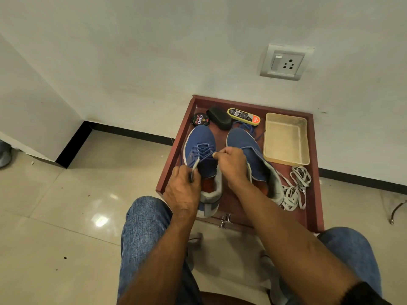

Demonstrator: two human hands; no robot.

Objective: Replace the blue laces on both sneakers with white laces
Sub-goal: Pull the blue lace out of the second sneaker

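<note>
I look down over my knees in blue jeans (pixel 145 225) at a red-brown wooden tray (pixel 317 194) on the tiled floor (pixel 55 216), set against a white wall (pixel 154 51) with a switch and socket plate (pixel 284 62). Two blue sneakers stand side by side in the tray, toes toward the wall. The left sneaker (pixel 199 139) carries its blue lace (pixel 203 149) through the eyelets; the right sneaker (pixel 242 137) shows none, and a loose blue lace (pixel 247 126) lies just past its toe. My left hand (pixel 181 190) has its grip closed on a pale lace end at the left sneaker's tongue. My right hand (pixel 231 165) pinches the blue lace at that sneaker's right side. An empty cream plastic tray (pixel 286 140) sits right of the sneakers. White laces (pixel 295 188) lie bundled near it, beside the right sneaker's heel. At the far edge are a black shoe brush (pixel 219 117), a yellow polish sponge (pixel 243 116) and a round polish tin (pixel 200 119).
</note>
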